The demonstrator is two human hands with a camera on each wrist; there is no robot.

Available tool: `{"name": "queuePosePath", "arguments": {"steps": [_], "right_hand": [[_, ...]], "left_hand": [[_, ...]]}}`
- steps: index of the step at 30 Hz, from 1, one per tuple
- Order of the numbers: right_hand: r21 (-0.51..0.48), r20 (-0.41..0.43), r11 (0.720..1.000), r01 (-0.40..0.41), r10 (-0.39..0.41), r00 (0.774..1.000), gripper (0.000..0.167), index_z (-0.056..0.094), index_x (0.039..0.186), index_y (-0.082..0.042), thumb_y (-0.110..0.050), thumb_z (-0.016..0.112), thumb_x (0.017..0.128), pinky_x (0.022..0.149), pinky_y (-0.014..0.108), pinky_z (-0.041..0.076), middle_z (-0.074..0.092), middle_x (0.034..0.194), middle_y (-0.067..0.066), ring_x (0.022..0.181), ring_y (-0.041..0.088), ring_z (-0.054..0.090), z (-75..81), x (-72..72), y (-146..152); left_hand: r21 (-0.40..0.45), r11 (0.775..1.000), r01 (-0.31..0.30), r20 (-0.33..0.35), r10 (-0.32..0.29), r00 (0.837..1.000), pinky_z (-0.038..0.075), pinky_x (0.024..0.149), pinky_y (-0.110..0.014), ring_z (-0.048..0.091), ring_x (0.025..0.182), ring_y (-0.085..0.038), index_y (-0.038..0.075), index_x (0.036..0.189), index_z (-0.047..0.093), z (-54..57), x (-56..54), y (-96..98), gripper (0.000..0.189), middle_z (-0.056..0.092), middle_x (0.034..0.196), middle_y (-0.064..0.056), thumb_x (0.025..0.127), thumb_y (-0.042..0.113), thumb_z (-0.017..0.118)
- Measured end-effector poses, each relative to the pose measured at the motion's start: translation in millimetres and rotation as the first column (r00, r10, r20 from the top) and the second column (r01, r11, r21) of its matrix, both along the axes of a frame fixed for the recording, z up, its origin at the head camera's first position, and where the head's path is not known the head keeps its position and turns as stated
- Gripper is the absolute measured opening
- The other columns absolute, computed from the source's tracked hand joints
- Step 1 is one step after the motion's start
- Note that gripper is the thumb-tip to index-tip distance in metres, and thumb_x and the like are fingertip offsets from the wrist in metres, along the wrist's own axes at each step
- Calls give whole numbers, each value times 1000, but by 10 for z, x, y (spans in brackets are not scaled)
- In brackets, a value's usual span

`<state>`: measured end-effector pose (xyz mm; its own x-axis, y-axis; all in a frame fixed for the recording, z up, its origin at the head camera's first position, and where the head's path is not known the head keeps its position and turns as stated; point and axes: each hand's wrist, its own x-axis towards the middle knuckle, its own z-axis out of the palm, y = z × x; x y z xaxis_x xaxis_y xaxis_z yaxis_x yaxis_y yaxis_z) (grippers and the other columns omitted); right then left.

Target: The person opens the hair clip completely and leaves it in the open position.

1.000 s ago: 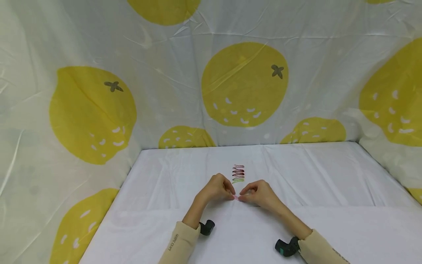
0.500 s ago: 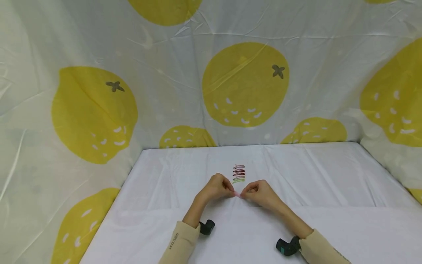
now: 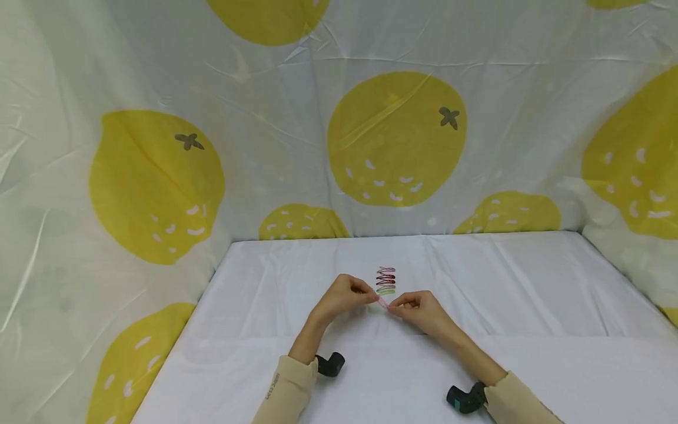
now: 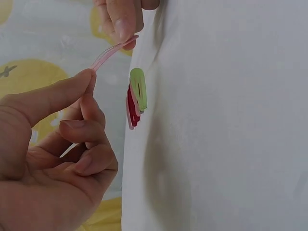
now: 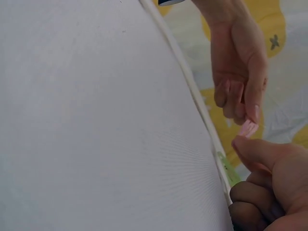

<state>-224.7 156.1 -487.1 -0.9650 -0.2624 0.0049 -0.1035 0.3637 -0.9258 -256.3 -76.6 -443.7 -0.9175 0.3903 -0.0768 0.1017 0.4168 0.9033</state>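
Observation:
A pink snap hair clip (image 3: 383,302) spans the gap between both hands, in front of a column of clips. My left hand (image 3: 345,296) pinches one end between thumb and forefinger, while the right hand (image 3: 424,311) pinches the other. In the left wrist view the held clip (image 4: 109,54) looks slim and slightly bowed. Just beyond it a green hair clip (image 3: 386,291) lies nearest in the column. Behind the green one come dark red clips (image 3: 386,277) and pink ones, spaced in a neat row. Fingertips cover both ends of the held clip.
A white cloth with soft creases covers the table (image 3: 492,288). Behind it hangs a curtain (image 3: 296,135) printed with large yellow lemons. A black wrist camera (image 3: 331,364) sits by the left sleeve, another black camera (image 3: 466,398) by the right.
Both hands keep their pinch on the pink hair clip. The left hand has risen a little toward the column, so the clip now slants and more of it shows.

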Motion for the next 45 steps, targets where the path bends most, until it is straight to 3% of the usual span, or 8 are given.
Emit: {"name": "queuePosePath", "arguments": {"steps": [9,13,19,22,27,31,36,45], "right_hand": [[-31,-39,999,10,-11,999,17,82,94,-12,-27,85,86,52,19,27,39,58,-6,54,3,34,-5,40,-11],[-72,-46,997,40,-43,998,17,83,94,-11,-26,86,85,52,19,30,56,61,-3,56,3,38,-8,41,-13],[-148,0,984,95,-96,995,21,83,99,-7,-25,84,87,66,21,42,78,90,0,76,5,53,12,34,-19],[-146,12,984,100,-100,995,23,83,100,-9,-27,85,86,62,20,38,70,78,-4,71,5,48,24,33,-33],[-114,-4,991,72,-73,997,21,83,97,-14,-30,87,84,52,20,25,38,58,-8,56,4,30,33,33,-46],[-41,-71,999,12,-15,997,15,81,91,-20,-32,86,85,51,19,26,35,56,-9,53,3,30,67,16,-40],[20,-97,999,28,-26,995,14,78,86,-20,-32,86,85,54,21,29,34,58,-8,54,4,33,139,-22,1],[-31,-131,1000,-3,-1,991,13,77,90,-12,-25,82,90,53,20,28,39,61,-4,56,3,34,131,-58,52]], "left_hand": [[34,999,38,-32,-36,999,47,71,-22,58,77,-7,2,90,81,-22,62,141,11,76,87,-3,88,13,81],[36,998,43,-38,-42,998,43,64,-20,54,70,-6,0,91,80,-21,80,157,12,74,84,-2,86,11,83],[39,992,122,-45,-120,992,44,61,-18,55,66,-3,-4,94,80,-63,62,172,14,77,86,-11,84,5,84],[16,989,149,-60,-148,987,45,62,-18,57,68,-2,-4,92,80,-71,68,165,12,78,88,-13,85,5,83],[-87,973,213,-57,-218,974,43,57,-18,53,61,-4,-2,83,79,-10,93,113,6,72,75,-3,83,3,82],[-136,957,255,-51,-264,963,43,56,-20,53,58,-5,2,81,80,68,71,41,5,69,71,2,83,5,82],[-98,975,197,-85,-206,975,44,60,-21,56,65,-7,6,84,81,82,0,-32,7,74,80,-4,84,11,85],[-74,989,127,-112,-134,985,42,60,-20,56,67,-6,6,86,82,31,-37,-27,8,76,85,-5,84,13,86]]}}
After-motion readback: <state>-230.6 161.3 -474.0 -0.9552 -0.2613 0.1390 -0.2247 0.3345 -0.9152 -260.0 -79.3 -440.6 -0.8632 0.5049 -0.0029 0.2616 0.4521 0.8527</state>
